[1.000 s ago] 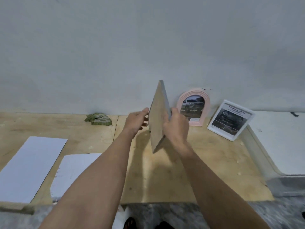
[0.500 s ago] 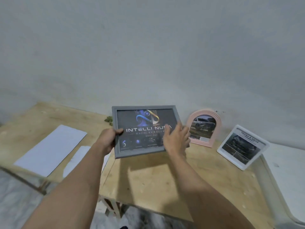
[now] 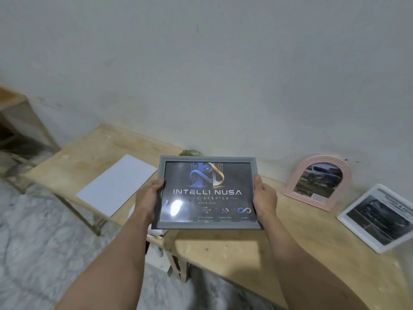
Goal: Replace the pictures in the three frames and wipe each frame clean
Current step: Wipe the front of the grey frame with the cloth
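Gripping the grey picture frame [image 3: 206,225] by its side rails — left hand [image 3: 149,199] and right hand [image 3: 264,199] both clasping — likely rigid, light, its glossy front fragile.

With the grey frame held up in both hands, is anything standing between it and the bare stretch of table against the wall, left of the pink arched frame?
Nothing visible does. The grey frame is held by the left hand and right hand; the wood beside the pink arched frame looks bare. A green cloth peeks out behind the frame's top edge.
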The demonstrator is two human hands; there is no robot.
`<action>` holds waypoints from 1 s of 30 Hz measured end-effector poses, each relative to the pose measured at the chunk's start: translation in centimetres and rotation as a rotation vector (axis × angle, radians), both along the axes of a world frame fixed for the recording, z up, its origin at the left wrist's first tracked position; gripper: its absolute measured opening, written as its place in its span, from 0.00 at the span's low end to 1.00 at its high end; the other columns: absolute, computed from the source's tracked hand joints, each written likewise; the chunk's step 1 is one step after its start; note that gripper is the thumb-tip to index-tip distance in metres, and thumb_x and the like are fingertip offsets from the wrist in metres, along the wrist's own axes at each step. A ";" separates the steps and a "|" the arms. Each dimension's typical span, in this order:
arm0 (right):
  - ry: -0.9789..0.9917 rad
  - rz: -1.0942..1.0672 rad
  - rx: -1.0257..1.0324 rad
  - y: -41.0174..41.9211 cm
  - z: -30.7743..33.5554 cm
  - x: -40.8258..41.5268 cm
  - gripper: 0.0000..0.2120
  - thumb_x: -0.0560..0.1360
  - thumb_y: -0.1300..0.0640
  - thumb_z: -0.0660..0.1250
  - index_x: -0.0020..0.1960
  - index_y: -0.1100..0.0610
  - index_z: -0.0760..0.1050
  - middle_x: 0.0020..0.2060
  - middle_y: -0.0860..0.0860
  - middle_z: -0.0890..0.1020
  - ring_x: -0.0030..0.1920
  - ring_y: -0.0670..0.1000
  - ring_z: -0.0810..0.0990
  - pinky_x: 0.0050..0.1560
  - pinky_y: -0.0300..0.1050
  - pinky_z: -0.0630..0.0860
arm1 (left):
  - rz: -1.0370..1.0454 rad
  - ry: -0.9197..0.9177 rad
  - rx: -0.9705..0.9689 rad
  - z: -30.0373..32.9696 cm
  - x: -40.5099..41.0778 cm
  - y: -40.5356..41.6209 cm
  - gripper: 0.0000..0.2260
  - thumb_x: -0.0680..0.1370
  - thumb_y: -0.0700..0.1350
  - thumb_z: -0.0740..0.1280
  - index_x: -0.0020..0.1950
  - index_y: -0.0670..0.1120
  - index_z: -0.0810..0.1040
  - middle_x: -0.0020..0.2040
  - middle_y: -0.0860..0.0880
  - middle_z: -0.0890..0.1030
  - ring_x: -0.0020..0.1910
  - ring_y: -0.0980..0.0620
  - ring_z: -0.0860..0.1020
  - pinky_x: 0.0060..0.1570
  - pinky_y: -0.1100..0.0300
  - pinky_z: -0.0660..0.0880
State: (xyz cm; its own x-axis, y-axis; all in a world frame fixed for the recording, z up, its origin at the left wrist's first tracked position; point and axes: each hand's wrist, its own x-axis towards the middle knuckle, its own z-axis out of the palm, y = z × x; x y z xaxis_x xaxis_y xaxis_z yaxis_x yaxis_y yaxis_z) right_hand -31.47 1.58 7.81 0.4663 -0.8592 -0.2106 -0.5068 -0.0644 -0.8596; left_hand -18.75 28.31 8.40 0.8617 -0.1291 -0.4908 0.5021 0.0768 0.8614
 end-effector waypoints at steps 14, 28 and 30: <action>-0.306 0.031 0.582 4.2 -0.8 6.3 0.17 0.74 0.48 0.70 0.53 0.62 0.81 0.48 0.59 0.85 0.46 0.60 0.84 0.49 0.62 0.80 | -0.145 -0.011 0.032 -1.7 6.5 6.8 0.07 0.79 0.48 0.68 0.54 0.48 0.83 0.47 0.43 0.86 0.41 0.43 0.83 0.40 0.50 0.80; -0.261 0.092 0.716 -2.5 -6.0 18.6 0.32 0.61 0.37 0.76 0.53 0.62 0.83 0.51 0.60 0.84 0.52 0.62 0.83 0.56 0.65 0.77 | -0.091 0.014 0.186 -4.0 16.6 0.2 0.09 0.79 0.49 0.69 0.46 0.44 0.81 0.42 0.43 0.83 0.37 0.44 0.80 0.39 0.52 0.79; -0.204 0.097 0.725 -3.0 -6.3 20.7 0.28 0.66 0.38 0.74 0.51 0.62 0.83 0.50 0.60 0.85 0.49 0.59 0.84 0.52 0.60 0.80 | -0.072 0.027 0.212 -5.2 17.6 -0.4 0.09 0.80 0.48 0.68 0.48 0.43 0.81 0.43 0.42 0.84 0.36 0.44 0.80 0.35 0.54 0.78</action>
State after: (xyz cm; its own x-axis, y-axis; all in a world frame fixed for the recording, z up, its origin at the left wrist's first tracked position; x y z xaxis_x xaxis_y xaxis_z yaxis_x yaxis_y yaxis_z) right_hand -10.82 -1.38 1.46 0.6227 -0.4919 -0.6085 -0.3542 0.5163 -0.7797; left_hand -1.11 27.95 3.22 0.8403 -0.0816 -0.5360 0.5226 -0.1412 0.8408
